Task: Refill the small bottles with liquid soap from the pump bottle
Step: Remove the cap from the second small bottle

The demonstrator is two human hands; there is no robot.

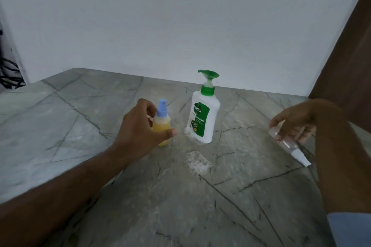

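A white pump bottle with a green pump head stands upright near the middle of the marble counter. Just left of it stands a small bottle with a blue spray cap, filled with yellow liquid. My left hand is curved around this bottle, thumb in front and fingers behind; whether it touches is unclear. At the right, my right hand grips a small clear bottle, tilted with its white cap pointing down and to the right above the counter.
A patch of soapy foam lies on the counter in front of the pump bottle, with more foam at its base. A white wall rises behind. A brown wooden panel stands at the right. Dark cables hang at the far left.
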